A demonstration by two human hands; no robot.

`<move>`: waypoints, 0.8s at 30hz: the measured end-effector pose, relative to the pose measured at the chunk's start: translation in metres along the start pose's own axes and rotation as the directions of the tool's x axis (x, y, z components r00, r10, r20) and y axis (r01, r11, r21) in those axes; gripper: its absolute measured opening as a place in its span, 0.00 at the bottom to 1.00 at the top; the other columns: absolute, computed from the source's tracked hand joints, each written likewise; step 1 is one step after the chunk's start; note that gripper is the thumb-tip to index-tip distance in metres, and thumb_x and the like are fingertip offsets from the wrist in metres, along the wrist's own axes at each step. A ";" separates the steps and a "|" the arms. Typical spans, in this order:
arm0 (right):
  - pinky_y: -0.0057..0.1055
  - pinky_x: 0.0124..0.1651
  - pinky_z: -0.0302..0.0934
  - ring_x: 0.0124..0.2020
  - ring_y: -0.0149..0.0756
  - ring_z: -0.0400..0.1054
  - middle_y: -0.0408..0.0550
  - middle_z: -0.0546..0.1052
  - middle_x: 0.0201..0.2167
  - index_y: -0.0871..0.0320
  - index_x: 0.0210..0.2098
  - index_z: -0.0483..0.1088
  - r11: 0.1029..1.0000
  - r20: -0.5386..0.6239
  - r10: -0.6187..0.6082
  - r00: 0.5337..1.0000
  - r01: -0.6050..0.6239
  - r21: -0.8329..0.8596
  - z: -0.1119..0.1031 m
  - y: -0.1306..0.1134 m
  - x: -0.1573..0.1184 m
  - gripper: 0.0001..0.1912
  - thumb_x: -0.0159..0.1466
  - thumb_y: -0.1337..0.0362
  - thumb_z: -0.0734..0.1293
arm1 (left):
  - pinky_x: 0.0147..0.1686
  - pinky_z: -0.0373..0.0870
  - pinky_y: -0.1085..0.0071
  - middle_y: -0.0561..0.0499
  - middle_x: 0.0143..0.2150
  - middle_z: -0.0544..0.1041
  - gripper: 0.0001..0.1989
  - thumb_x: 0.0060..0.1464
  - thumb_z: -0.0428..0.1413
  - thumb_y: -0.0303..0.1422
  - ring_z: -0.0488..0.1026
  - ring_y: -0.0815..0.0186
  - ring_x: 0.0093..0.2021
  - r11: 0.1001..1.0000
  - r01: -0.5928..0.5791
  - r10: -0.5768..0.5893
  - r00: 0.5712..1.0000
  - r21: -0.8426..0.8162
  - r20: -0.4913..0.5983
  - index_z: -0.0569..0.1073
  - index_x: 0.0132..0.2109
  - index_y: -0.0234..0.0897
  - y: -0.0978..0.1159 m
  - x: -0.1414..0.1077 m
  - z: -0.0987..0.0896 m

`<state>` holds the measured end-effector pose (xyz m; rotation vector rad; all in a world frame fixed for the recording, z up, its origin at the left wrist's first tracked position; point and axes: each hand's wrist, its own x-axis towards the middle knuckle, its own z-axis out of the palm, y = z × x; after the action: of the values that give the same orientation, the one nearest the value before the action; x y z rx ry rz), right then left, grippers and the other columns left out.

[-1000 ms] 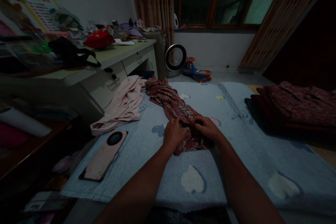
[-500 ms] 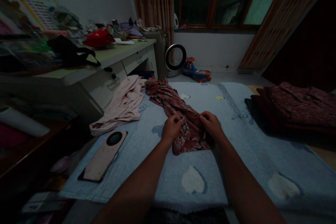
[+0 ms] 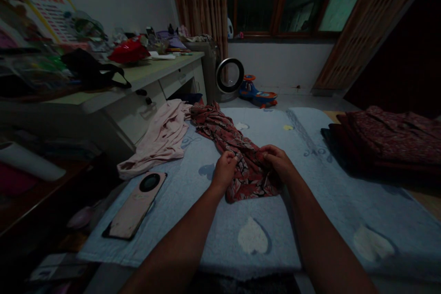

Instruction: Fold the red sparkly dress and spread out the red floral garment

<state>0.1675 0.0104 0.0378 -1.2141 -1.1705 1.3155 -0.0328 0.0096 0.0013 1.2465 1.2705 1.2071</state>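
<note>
A red garment with a dark and pale floral print lies bunched lengthwise over a light blue blanket with heart shapes. My left hand pinches its left edge near the close end. On the opposite edge, my right hand grips the same cloth between thumb and fingers. The garment's far end is crumpled and touches a pale pink garment on the left. Which part of the garment I hold cannot be made out.
A phone in a pale case lies at the blanket's left. Folded dark red clothes are stacked on the right. A cluttered desk stands at left, with a round black-and-silver appliance and blue ride-on toy beyond.
Both hands keep hold of the floral garment. Its near right corner has spread slightly to the right, and my left hand has shifted slightly left.
</note>
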 end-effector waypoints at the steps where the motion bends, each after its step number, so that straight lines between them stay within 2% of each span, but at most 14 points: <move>1: 0.28 0.30 0.62 0.27 0.32 0.69 0.41 0.76 0.28 0.55 0.36 0.71 1.000 0.005 0.009 1.000 -0.009 0.010 0.000 -0.001 0.000 0.14 0.49 0.61 0.69 | 0.20 0.59 0.79 0.60 0.23 0.67 0.09 0.53 0.55 0.38 0.65 0.73 0.21 1.000 -0.009 0.009 1.000 -0.002 0.001 0.67 0.36 0.39 -0.001 0.000 0.000; 7: 0.26 0.29 0.62 0.26 0.31 0.69 0.40 0.76 0.28 0.55 0.36 0.72 0.998 0.039 0.046 0.998 -0.047 0.036 0.000 -0.001 -0.002 0.16 0.47 0.64 0.69 | 0.25 0.64 0.77 0.59 0.24 0.70 0.09 0.48 0.57 0.34 0.68 0.72 0.23 0.997 0.008 -0.008 1.000 -0.074 0.010 0.66 0.37 0.39 -0.001 -0.001 0.002; 12: 0.27 0.30 0.63 0.28 0.32 0.69 0.40 0.76 0.29 0.55 0.37 0.71 0.998 0.090 0.052 0.995 -0.055 0.035 0.001 -0.001 -0.003 0.16 0.46 0.66 0.68 | 0.26 0.63 0.77 0.58 0.26 0.71 0.09 0.45 0.56 0.30 0.70 0.71 0.25 0.996 0.015 -0.014 1.000 -0.084 0.010 0.66 0.37 0.38 0.007 -0.004 0.003; 16: 0.28 0.30 0.63 0.27 0.32 0.69 0.40 0.76 0.29 0.55 0.37 0.70 0.998 0.100 0.064 0.993 -0.065 0.013 0.002 -0.005 -0.004 0.17 0.46 0.66 0.68 | 0.27 0.64 0.77 0.58 0.26 0.71 0.09 0.44 0.56 0.30 0.69 0.71 0.26 0.997 0.020 -0.020 1.000 -0.077 0.003 0.66 0.35 0.38 0.010 -0.005 0.003; 22: 0.27 0.30 0.62 0.27 0.32 0.68 0.40 0.75 0.29 0.55 0.37 0.70 0.998 0.143 0.060 0.988 -0.059 -0.010 0.002 -0.008 -0.006 0.17 0.45 0.66 0.67 | 0.23 0.64 0.78 0.59 0.27 0.69 0.10 0.44 0.55 0.32 0.68 0.72 0.23 0.975 0.112 -0.108 0.994 -0.194 0.030 0.64 0.36 0.39 0.010 -0.005 0.004; 24: 0.27 0.30 0.62 0.27 0.32 0.68 0.40 0.75 0.29 0.55 0.37 0.70 0.998 0.157 0.069 0.985 -0.070 -0.002 0.002 -0.007 -0.006 0.18 0.45 0.66 0.67 | 0.24 0.66 0.77 0.59 0.27 0.70 0.09 0.44 0.54 0.30 0.68 0.72 0.24 0.969 0.110 -0.106 0.994 -0.219 0.032 0.64 0.36 0.39 0.007 -0.004 0.004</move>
<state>0.1660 0.0047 0.0456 -1.1746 -1.2456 1.4873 -0.0281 0.0061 0.0078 1.0131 1.1406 1.2180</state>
